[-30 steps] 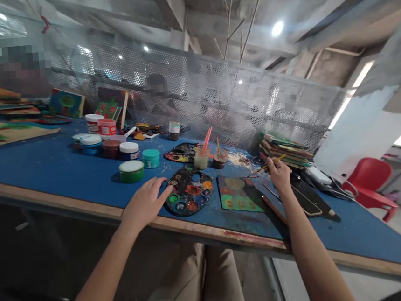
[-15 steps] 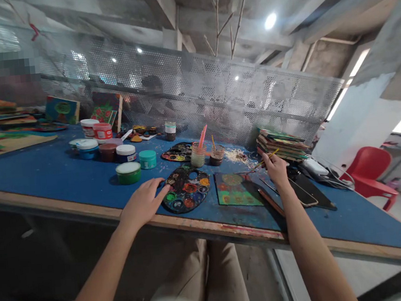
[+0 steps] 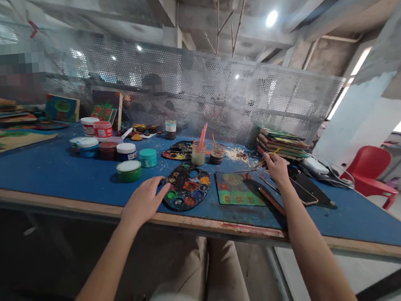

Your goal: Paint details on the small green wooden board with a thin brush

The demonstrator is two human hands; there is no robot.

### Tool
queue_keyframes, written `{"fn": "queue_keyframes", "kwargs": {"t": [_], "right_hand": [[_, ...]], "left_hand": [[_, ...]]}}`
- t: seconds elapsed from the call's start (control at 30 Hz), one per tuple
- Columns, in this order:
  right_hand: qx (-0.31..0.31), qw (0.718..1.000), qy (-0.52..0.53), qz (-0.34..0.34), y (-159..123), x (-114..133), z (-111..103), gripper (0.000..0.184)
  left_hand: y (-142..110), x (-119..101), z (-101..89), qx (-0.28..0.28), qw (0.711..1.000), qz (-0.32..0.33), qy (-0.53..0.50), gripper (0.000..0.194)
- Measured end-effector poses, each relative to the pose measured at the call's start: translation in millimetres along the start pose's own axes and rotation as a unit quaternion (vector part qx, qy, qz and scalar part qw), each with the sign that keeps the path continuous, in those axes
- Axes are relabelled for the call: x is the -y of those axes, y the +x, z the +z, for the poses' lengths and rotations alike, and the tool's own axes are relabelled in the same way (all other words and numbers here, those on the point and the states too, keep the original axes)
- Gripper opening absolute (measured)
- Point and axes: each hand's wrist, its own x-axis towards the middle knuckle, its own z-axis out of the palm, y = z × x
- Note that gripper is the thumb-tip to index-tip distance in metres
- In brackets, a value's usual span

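Observation:
My left hand (image 3: pixel 142 203) rests on the table at the left edge of a paint palette (image 3: pixel 179 184), fingers apart, with the thumb at the palette's rim. Wells of orange, green, blue and yellow paint dot the black palette. In my right hand (image 3: pixel 275 166) is a thin paintbrush (image 3: pixel 256 166) with a yellow handle, its tip pointing left over the top edge of a small painted panel (image 3: pixel 238 190). That panel is mostly green with red and yellow patches. Beside it, below my right wrist, lie a brown pencil-like stick (image 3: pixel 271 201) and a thin brush (image 3: pixel 269 184).
Paint tubs, among them a green one (image 3: pixel 129 171) and a teal one (image 3: pixel 148 158), stand left. Behind the palette are a jar with pink sticks (image 3: pixel 198 154), a dark-water jar (image 3: pixel 217 154) and wood shavings (image 3: pixel 238 155). Stacked panels (image 3: pixel 280 143) sit right, before a perforated screen (image 3: pixel 213 98).
Both hands stay almost where they were. The brush tip shifts only slightly near the panel's top edge, and the whole view moves a little.

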Motion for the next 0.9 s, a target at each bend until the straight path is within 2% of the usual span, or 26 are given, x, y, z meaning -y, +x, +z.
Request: {"fn": "queue_keyframes", "kwargs": {"t": [0.07,0.17,0.23,0.37,0.47,0.57,0.63,0.73,0.9], "right_hand": [[-0.029,1.000,-0.010,0.005,-1,0,-2,0.051],[-0.104,0.994,-0.021,0.011,1,8,-4,0.053],[-0.111,0.994,-0.013,0.001,8,19,0,0.053],[-0.027,0.999,0.006,-0.041,42,59,32,0.043],[0.060,0.997,-0.018,-0.052,72,89,70,0.032],[0.163,0.983,-0.070,-0.042,87,107,108,0.024],[0.221,0.969,-0.102,-0.032,89,110,128,0.029],[0.275,0.951,-0.141,-0.024,88,108,148,0.037],[0.319,0.925,-0.205,-0.006,96,98,156,0.038]], "left_hand": [[-1,-1,-0.5,-0.002,1.000,0.000,-0.001,0.057],[-2,-3,-1.1,-0.009,1.000,0.000,-0.001,0.055],[-4,-3,-1.5,-0.013,1.000,0.003,-0.002,0.052],[-6,-1,-0.8,-0.020,1.000,0.014,-0.001,0.047],[-8,0,1.2,-0.027,1.000,0.014,0.003,0.045],[-11,0,2.1,-0.029,1.000,0.004,0.006,0.046],[-13,-1,1.6,-0.028,1.000,-0.002,0.007,0.046],[-17,-3,0.3,-0.028,1.000,-0.004,0.006,0.043],[-20,-4,1.2,-0.028,1.000,-0.004,-0.004,0.045]]}}
